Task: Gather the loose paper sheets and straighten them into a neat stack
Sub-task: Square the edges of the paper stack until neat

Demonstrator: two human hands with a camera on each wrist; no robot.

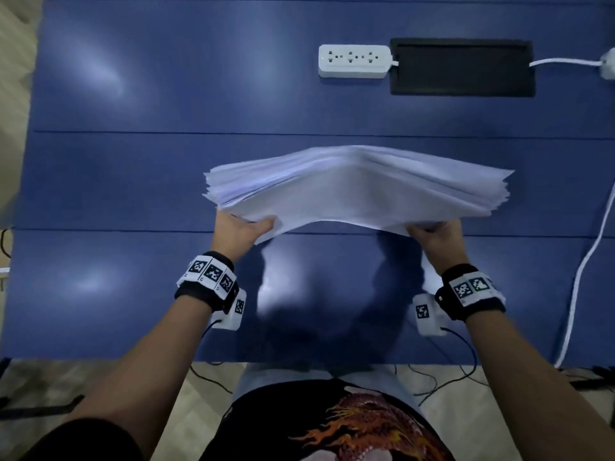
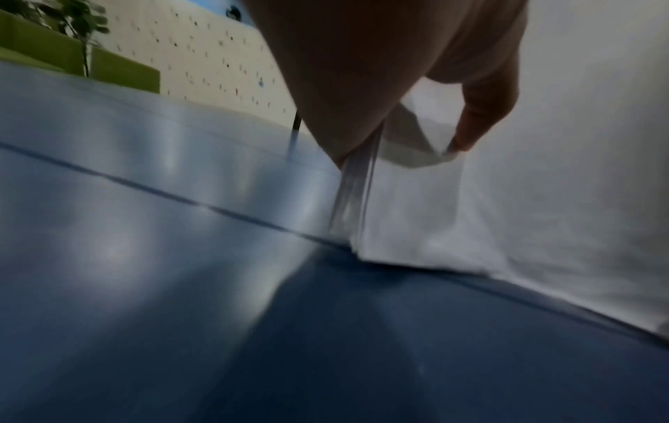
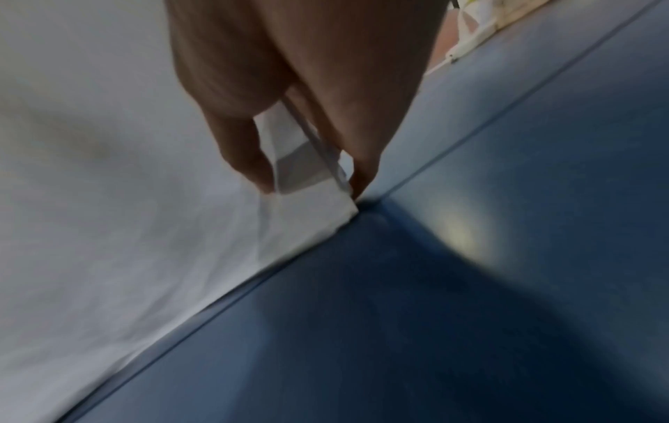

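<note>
Fingers (image 2: 481, 114) of the left hand (image 1: 238, 227) and right hand (image 1: 439, 236) are pinched on the paper stack's (image 1: 359, 191) near corners, its lower edge stood on the table (image 1: 166, 94).

An office is suggested by a wide blue desk (image 1: 166, 94) fitted with a black cable hatch (image 1: 462, 66), a white power strip (image 1: 354, 60), and a potted plant (image 2: 81, 31) behind.
</note>
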